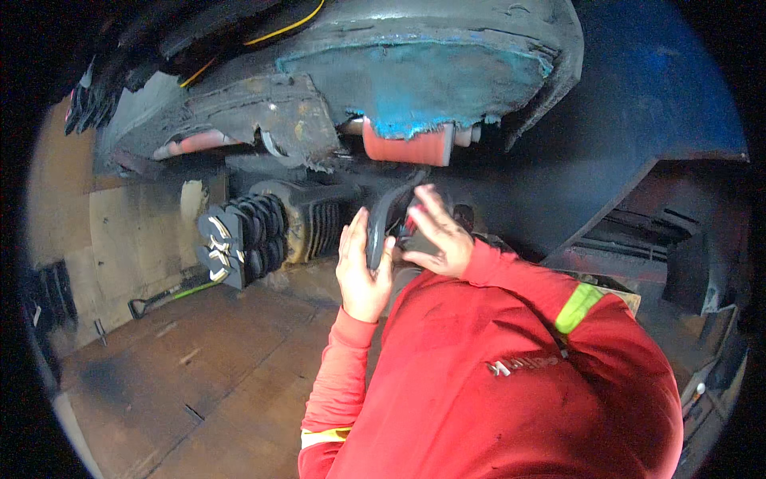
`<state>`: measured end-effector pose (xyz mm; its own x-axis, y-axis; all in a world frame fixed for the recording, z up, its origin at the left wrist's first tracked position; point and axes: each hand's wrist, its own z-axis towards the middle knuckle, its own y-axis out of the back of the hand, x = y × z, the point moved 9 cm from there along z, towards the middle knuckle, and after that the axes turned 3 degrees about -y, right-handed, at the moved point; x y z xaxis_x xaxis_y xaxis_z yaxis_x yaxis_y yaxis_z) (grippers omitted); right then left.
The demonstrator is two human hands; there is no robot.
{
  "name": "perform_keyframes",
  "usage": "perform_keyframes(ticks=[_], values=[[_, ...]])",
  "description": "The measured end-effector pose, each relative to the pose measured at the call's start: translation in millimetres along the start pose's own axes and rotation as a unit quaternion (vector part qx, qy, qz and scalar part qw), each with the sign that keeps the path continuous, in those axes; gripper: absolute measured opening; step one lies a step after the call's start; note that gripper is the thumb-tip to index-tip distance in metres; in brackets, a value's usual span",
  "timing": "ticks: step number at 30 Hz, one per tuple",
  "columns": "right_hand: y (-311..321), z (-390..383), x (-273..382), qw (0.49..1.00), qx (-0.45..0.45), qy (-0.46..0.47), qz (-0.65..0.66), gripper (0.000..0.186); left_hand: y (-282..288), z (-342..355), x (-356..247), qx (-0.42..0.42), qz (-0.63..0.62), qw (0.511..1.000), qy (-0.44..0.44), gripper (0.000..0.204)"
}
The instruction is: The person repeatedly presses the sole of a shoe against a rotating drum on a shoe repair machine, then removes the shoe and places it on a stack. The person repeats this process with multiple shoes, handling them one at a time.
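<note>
Just below an orange-red sanding roller (407, 146), a black sandal sole (383, 225) stands on edge, bent into a curve. My left hand (365, 275) grips it from the left, fingers on one side and thumb on the other. On its right side is my right hand (444, 239), slightly blurred, with long fingers pointing up and the thumb reaching toward the left thumb. Dark material and a bit of red show between the right thumb and fingers. The sole's upper end lies close under the roller; whether they touch I cannot tell.
A dusty machine hood with a torn blue-green cover (423, 84) hangs over the roller. Left of my hands stands a stack of black sandals (243, 239), beside a ribbed motor (315, 223). A green-handled tool (187, 291) lies by the wall. Blue metal panelling (630, 104) rises on the right.
</note>
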<state>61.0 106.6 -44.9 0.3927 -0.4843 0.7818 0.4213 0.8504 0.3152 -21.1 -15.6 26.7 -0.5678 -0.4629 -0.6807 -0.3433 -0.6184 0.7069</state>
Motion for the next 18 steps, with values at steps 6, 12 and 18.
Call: perform_keyframes(ticks=[6, 12, 18], values=[[-55.3, -28.8, -98.8, 0.539, -0.054, -0.454, 0.707, 0.070, 18.2, -4.7, -11.8, 0.039, -0.007, 0.999, -0.033, 0.060], [-56.9, 10.9, -111.4, 0.599, -0.031, -0.333, 0.727, 0.049, 20.8, 28.1, -46.5, 0.091, -0.012, 0.993, -0.080, 0.071], [-54.3, -3.3, -115.2, 0.580, -0.084, -0.435, 0.684, 0.047, -1.4, 49.6, -38.1, 0.134, -0.007, 0.989, -0.060, 0.071]])
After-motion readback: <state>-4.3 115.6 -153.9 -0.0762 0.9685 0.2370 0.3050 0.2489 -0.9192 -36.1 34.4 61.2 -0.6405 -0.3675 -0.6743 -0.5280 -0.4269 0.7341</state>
